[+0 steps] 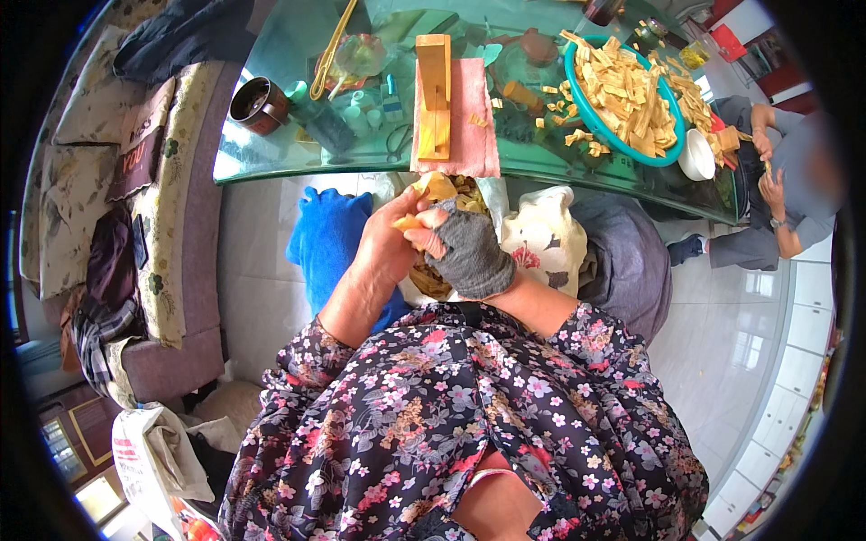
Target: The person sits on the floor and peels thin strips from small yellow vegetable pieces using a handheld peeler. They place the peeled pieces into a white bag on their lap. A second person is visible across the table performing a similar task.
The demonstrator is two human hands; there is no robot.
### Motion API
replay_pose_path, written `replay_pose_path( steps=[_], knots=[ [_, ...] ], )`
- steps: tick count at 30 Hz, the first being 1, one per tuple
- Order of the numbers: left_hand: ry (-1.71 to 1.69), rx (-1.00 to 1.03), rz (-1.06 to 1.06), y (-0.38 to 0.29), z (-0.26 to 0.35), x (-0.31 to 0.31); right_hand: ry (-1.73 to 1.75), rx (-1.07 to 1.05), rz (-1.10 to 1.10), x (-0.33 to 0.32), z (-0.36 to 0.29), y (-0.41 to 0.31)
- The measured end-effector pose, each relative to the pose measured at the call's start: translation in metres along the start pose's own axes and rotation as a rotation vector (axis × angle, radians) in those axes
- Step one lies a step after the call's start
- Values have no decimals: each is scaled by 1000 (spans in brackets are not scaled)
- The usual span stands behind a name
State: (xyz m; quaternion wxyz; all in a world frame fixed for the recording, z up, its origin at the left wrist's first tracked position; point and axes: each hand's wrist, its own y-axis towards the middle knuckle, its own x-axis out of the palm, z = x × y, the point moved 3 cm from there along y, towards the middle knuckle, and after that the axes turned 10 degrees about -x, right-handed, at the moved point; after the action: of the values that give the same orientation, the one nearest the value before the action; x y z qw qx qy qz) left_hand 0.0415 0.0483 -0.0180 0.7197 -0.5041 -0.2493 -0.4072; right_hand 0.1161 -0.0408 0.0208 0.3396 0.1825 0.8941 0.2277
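Note:
My left hand [391, 237], bare, pinches a thin yellowish piece [433, 186] of what looks like dried plant material. My right hand [467, 247], in a grey fingerless knitted glove, touches it and has its fingertips on a small orange-yellow piece [407, 223]. Both hands are close together over an open bag [427, 280] of brownish-yellow pieces between my knees. Just beyond them, on the glass table, a wooden tool with an upright block [434, 101] stands on a pink cloth [477, 152]. A teal oval basket [595, 128] heaped with pale yellow strips [622, 95] lies to the right.
The glass table's edge [325, 175] runs before me. On it are a dark metal mug [260, 106], scissors [399, 142], tongs [331, 51], a white bowl [697, 155] and scattered pieces. Another person [805, 169] sits at the right. A sofa [179, 270] stands left.

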Motion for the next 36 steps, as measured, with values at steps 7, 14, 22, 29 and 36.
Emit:
replay_pose_path(
  steps=[7,14,22,29,36],
  knots=[
    [580,85,176,-9,-7,22,-85,44,112,-28,8,27],
    [1519,1060,547,-46,26,52,439,413,233,-8,43,24],
    [1549,1268,409,-48,37,58,805,507,81,-16,16,38],
    [1225,1117,325,-43,55,66,97,55,-13,-51,-12,59],
    [616,864,-187,-59,69,107,-7,-160,65,-96,-42,91]
  ],
)
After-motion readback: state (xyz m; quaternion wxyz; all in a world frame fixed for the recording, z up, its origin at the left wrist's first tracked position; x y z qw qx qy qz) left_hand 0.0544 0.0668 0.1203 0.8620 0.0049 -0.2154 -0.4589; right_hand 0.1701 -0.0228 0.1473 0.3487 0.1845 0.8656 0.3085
